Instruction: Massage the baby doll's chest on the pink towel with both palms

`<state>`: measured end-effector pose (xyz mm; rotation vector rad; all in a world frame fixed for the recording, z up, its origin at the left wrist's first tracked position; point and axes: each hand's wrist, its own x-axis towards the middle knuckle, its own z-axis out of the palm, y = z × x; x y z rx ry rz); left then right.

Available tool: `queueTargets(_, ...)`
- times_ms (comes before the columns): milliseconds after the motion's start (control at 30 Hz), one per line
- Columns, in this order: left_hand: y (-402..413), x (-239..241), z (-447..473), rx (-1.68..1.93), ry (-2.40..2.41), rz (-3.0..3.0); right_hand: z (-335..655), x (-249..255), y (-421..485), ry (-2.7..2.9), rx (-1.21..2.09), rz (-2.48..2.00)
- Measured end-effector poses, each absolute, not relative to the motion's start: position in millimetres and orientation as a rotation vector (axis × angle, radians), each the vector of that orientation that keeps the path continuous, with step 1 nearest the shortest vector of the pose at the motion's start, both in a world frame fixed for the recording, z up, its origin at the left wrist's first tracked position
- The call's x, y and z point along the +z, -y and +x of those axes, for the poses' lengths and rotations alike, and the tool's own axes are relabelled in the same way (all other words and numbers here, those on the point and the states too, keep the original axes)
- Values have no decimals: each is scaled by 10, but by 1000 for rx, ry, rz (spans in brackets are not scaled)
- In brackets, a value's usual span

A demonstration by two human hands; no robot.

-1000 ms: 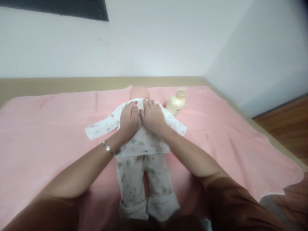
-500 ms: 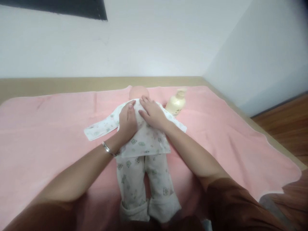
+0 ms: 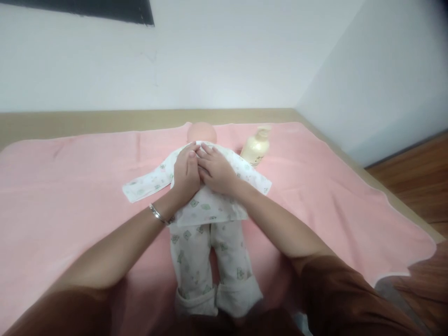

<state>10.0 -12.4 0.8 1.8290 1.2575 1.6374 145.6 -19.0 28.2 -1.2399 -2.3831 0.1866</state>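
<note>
The left hand (image 3: 186,173) and right hand (image 3: 219,171), open and gripping nothing, rest on a white shirt (image 3: 213,211); a bottle (image 3: 256,148) is far right.

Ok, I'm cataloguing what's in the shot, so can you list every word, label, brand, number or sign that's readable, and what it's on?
No text is readable here.
Pump bottle: dark marks on its lower front look like lettering, too small and blurred to read.
White top: small printed motifs; no letters can be made out.
White trousers: similar motifs; no letters can be made out.
</note>
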Motion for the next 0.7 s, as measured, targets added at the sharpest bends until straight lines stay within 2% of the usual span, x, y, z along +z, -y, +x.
queueTargets(133, 115, 30, 108, 1629, -1270, 1882, 1623, 286, -39, 2293, 270, -1393)
queueTargets(300, 142, 34, 111, 1649, -1278, 1834, 1433, 331, 257, 2187, 157, -1686)
queueTargets(467, 139, -1, 98, 1654, -1232, 1720, 1257, 330, 552, 2317, 36, -1505)
queueTargets(600, 114, -13, 90, 1659, -1223, 1650, 1421, 340, 307, 2451, 208, -1286)
queueTargets(700, 107, 4, 91, 1660, -1222, 1669, 1554, 352, 100, 2426, 300, -1330)
